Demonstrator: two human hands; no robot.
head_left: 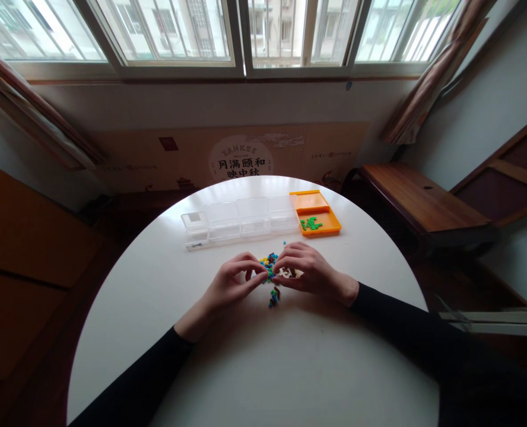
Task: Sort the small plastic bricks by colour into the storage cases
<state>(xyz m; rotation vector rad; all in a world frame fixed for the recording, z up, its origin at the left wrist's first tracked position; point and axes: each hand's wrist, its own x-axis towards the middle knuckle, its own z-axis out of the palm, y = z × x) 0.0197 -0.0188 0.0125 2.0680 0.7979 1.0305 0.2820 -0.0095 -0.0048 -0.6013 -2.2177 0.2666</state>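
Note:
A small heap of mixed toy bricks (pixel 270 259), blue, yellow, green, brown and white, lies on the white round table. My left hand (pixel 241 276) is at its left side, thumb and index fingertips pinched together. From the right, my right hand (pixel 305 267) reaches in with its thumb and fingers also drawn to a pinch, partly covering the heap. The two sets of fingertips almost meet; whatever is between them is too small to make out. Nearer to me, a few blue, green and brown bricks (pixel 274 297) sit in a little cluster.
Behind the hands stands an open orange box (pixel 332 220) holding several green bricks (pixel 311 223). Joined to its left is a row of clear plastic boxes (pixel 225 228) with lids raised. The white table (pixel 290 367) has a curved edge. A wooden bench (pixel 428 196) is at the right.

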